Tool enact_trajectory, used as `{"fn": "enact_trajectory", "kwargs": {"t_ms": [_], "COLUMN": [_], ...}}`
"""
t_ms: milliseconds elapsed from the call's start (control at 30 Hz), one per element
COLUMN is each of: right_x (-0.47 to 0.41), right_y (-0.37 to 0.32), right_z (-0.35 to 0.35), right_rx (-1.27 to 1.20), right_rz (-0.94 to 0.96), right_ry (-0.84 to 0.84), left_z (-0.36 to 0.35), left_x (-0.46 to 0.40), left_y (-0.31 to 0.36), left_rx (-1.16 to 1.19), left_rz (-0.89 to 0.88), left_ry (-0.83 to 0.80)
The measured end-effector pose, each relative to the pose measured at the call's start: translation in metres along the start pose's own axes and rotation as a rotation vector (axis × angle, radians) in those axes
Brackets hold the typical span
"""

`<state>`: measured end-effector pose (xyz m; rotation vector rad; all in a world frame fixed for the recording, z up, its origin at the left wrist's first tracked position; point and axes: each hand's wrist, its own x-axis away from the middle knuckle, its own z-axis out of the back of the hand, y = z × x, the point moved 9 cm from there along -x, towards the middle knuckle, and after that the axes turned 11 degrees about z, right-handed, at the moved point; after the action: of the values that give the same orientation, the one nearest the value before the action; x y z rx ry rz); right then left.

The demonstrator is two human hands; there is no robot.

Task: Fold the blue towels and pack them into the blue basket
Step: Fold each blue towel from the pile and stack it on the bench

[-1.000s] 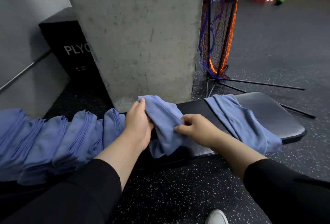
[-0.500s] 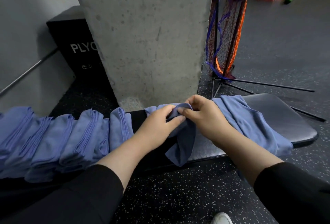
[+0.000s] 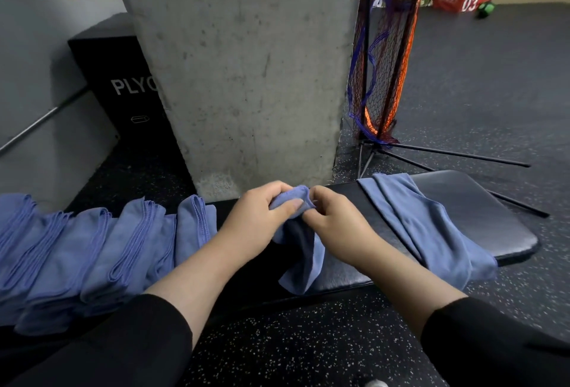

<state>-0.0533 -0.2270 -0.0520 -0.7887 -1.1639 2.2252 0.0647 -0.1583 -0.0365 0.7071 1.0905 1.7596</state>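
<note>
Many folded towels (image 3: 92,251) are already sitting in a row on the bench (image 3: 481,210), over at 9 o'clock from the hands. That part looks done. One more towel (image 3: 428,226) is lying loose and unfolded across the bench at 3 o'clock, so it is waiting for its turn. The blue basket is not showing anywhere, so no packing can be seen yet. I think the folding is mostly done, and all the packing is left.

The person is working on one towel in the middle (image 3: 303,263) right now. The left hand (image 3: 256,220) is pinching the top of it, with the thumb lying across the cloth. The right hand (image 3: 336,223) is pinching the same top edge, just beside the left hand at its 3 o'clock. Both hands are closed on the cloth, and their fingertips are almost touching.

The top of the towel is sitting right between the two hands. The rest of it is hanging down toward 6 o'clock, below the hands, over the front of the bench. It is drooping in a soft point there.
</note>
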Motion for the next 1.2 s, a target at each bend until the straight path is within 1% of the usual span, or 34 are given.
{"fn": "enact_trajectory", "kwargs": {"t_ms": [100,200,267,367,400,467,533,633,733,800,867,933,1033,1067,1100,1167,1200], "right_x": [-0.002,-0.003,-0.004,-0.001,0.001,0.003,0.003,0.002,-0.002,-0.004,-0.006,-0.008,-0.007,-0.009,-0.012,-0.025,-0.03], "right_y": [-0.005,-0.007,-0.009,-0.013,-0.008,0.006,0.024,0.049,0.06,0.065,0.071,0.083,0.095,0.089,0.075,0.04,0.026], "right_z": [0.004,0.007,0.004,0.0,0.001,0.01,0.027,0.06,0.084,0.091,0.092,0.089,0.083,0.083,0.087,0.101,0.106], "right_rx": [0.004,0.035,0.075,0.314,0.396,0.52,0.578,0.606,0.639,0.582,0.482,0.328,0.065,-0.008,-0.053,-0.053,-0.061], "right_rz": [0.016,0.035,0.055,0.095,0.071,0.011,-0.051,-0.179,-0.24,-0.257,-0.29,-0.329,-0.376,-0.365,-0.318,-0.131,-0.067], "right_ry": [0.07,0.095,0.005,-0.203,-0.258,-0.308,-0.286,-0.145,0.001,0.081,0.125,0.159,0.236,0.29,0.362,0.503,0.556], "left_z": [0.012,0.035,0.049,0.062,0.066,0.076,0.088,0.106,0.112,0.109,0.101,0.091,0.069,0.065,0.065,0.075,0.081], "left_x": [-0.001,0.002,0.007,0.015,0.017,0.019,0.02,0.016,0.009,0.004,-0.002,-0.007,-0.011,-0.014,-0.017,-0.023,-0.026], "left_y": [0.003,0.001,0.001,0.004,0.004,0.003,-0.003,-0.017,-0.024,-0.032,-0.041,-0.048,-0.059,-0.062,-0.059,-0.042,-0.032], "left_rx": [0.096,0.186,0.182,0.144,0.138,0.122,0.094,-0.005,-0.065,-0.07,-0.064,0.029,0.326,0.38,0.403,0.455,0.511], "left_rz": [-0.001,0.046,0.055,0.048,0.043,0.04,0.054,0.107,0.164,0.219,0.285,0.358,0.468,0.473,0.441,0.293,0.217], "left_ry": [0.126,0.327,0.453,0.559,0.587,0.647,0.717,0.8,0.795,0.749,0.684,0.605,0.458,0.433,0.433,0.486,0.512]}}
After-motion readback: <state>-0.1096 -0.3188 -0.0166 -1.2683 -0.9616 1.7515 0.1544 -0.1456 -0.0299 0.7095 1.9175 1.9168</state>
